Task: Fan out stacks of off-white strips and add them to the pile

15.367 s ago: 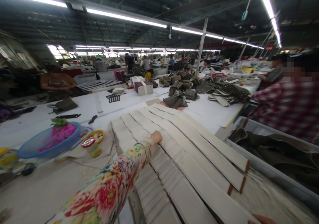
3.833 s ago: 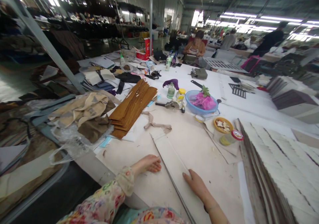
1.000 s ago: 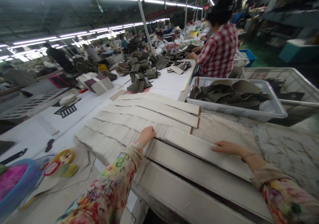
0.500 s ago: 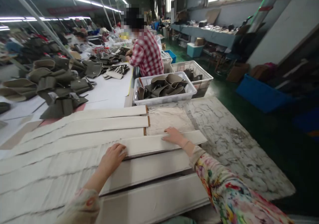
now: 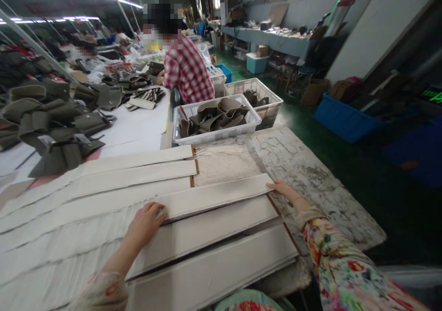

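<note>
Long cream-coloured strips [image 5: 217,225] lie in overlapping rows across the table. One strip [image 5: 214,196] passes between my two hands, above two nearer rows. My left hand [image 5: 147,219] rests on the left part of this strip, with fingers slightly bent and lying over its surface. At the strip's right end, my right hand [image 5: 285,190] pinches the corner between thumb and fingers. Brown edges show at the right ends of several strips. The undersides of the strips are hidden.
A white crate [image 5: 217,138] of dark grey-green pieces stands beyond the strips, with another crate [image 5: 272,110] behind it. Similar pieces [image 5: 58,154] are heaped at left. A person in a checked shirt [image 5: 189,71] works ahead. The stained tabletop [image 5: 317,182] extends right.
My right hand has slid rightward along the strip, from its upper surface to its end. My left hand stays on the strip. The view has shifted slightly right.
</note>
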